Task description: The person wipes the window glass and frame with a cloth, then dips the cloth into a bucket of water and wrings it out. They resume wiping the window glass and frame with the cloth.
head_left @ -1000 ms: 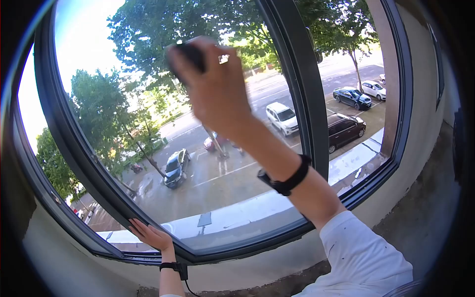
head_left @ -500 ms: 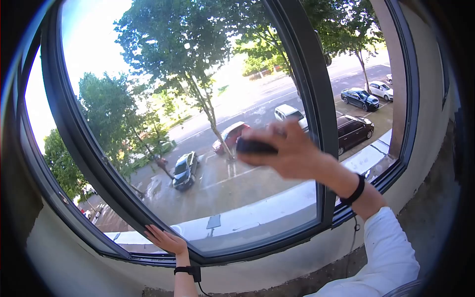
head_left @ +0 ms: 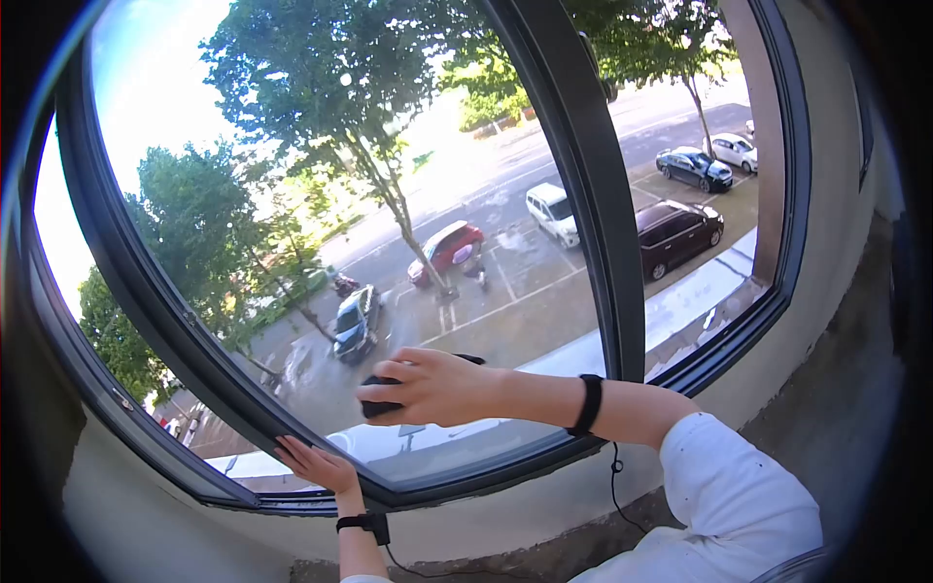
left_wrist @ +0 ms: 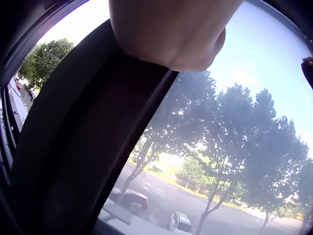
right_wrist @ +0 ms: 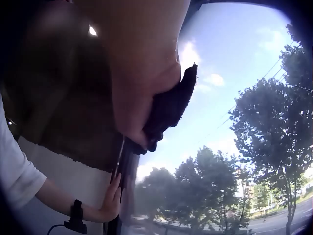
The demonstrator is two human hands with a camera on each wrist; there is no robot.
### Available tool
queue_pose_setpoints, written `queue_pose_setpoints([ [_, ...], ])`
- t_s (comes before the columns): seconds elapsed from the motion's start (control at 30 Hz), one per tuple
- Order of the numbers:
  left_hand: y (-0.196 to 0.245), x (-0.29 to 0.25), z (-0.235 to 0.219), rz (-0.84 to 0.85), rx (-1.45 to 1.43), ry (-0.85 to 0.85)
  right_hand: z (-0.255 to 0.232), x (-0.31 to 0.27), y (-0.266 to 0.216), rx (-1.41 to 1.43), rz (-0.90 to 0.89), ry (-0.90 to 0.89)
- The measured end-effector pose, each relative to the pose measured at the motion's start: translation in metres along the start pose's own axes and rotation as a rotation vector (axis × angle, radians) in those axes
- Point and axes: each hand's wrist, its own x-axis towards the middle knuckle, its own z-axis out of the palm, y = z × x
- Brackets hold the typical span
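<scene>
In the head view my right hand (head_left: 437,387) is low over the window glass (head_left: 525,330), its fingers curled round a dark cloth (head_left: 379,409). The right wrist view shows the cloth (right_wrist: 173,103) bunched under the palm, its rough edge against the pane. My left hand (head_left: 319,468) rests with straight fingers on the dark window frame (head_left: 180,321), near the lower left corner of the pane. Only the base of the left hand (left_wrist: 171,34) shows in the left wrist view, over the frame; its fingers are hidden there.
A thick dark upright (head_left: 583,185) divides the window to the right of the pane. Below runs the wall (head_left: 466,539) under the window, with a thin cable (head_left: 616,486) hanging near my right forearm. Outside are a pale ledge (head_left: 680,316), trees and several parked cars.
My right hand with the cloth swept from high on the glass down to the right, then left and lower. The left hand stays on the frame, while the view shifts slightly.
</scene>
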Motion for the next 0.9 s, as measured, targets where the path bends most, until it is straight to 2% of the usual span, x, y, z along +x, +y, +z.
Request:
queue_pose_setpoints([
  [0.07,0.001,-0.001,-0.001,-0.018,0.022,-0.019,-0.041,-0.025,0.01,-0.062,0.042,-0.095],
  [0.13,0.0,-0.004,0.001,-0.042,0.063,-0.05,-0.089,-0.035,0.041,-0.114,0.143,-0.028],
  [0.17,0.001,-0.002,0.0,-0.051,0.056,-0.035,-0.116,-0.034,0.06,-0.237,0.214,-0.025],
  [0.27,0.0,-0.005,0.003,-0.055,0.084,-0.044,-0.179,0.001,0.12,-0.61,0.348,0.132],
  [0.3,0.0,-0.008,0.004,-0.092,0.09,-0.033,-0.183,0.025,0.139,-0.644,0.386,0.24],
  [0.37,-0.001,-0.005,0.001,-0.023,0.036,-0.031,-0.175,0.082,0.156,-0.657,0.401,0.379],
  [0.43,-0.001,-0.003,-0.005,-0.038,0.034,-0.059,-0.139,0.13,0.154,-0.641,0.332,0.382],
  [0.5,-0.001,-0.002,-0.007,-0.005,0.046,-0.072,-0.094,0.15,0.12,-0.57,0.144,0.252],
  [0.57,-0.005,-0.006,-0.004,-0.009,0.073,-0.083,-0.052,0.133,0.082,-0.37,-0.062,0.105],
  [0.6,-0.005,-0.007,0.0,-0.023,0.098,-0.098,-0.044,0.111,0.067,-0.273,-0.202,-0.032],
  [0.63,-0.001,-0.006,0.0,-0.033,0.088,-0.088,-0.047,0.084,0.059,-0.174,-0.347,-0.177],
  [0.7,0.0,-0.004,-0.005,-0.042,0.057,-0.099,-0.072,0.027,0.058,-0.119,-0.408,-0.297],
  [0.77,0.0,-0.006,-0.004,-0.055,0.061,-0.095,-0.118,-0.013,0.079,-0.19,-0.273,-0.306],
  [0.83,0.003,-0.006,-0.004,-0.049,0.023,-0.088,-0.173,-0.005,0.099,-0.359,-0.086,-0.282],
  [0.9,0.0,-0.007,0.002,-0.055,0.033,-0.095,-0.193,0.017,0.131,-0.549,0.085,-0.044],
])
